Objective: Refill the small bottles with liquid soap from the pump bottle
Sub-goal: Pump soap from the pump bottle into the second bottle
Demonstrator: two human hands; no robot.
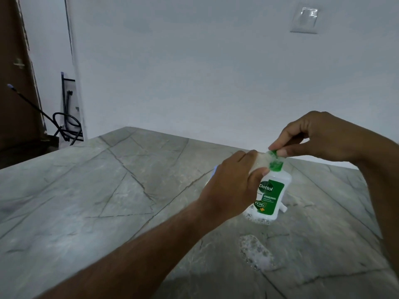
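Nearest to you, a patch of white foam (255, 254) sits on the grey stone counter (90, 201), a little in front of the bottle. Beyond it the Dettol pump bottle (271, 196) stands upright on the counter in a small ring of suds, its green and white label facing you. Your left hand (232, 186) is closed around a small clear bottle (262, 159), holding it tipped on its side with its mouth up against the green pump head (275, 161). Your right hand (319, 137) comes in from above, thumb and fingertips pinched on the top of that pump head. A small white part (283, 208) lies beside the bottle's base. Farther back, the white wall (194, 72) carries a switch plate (304, 20), and black hoses (69, 126) lie in the far left corner.
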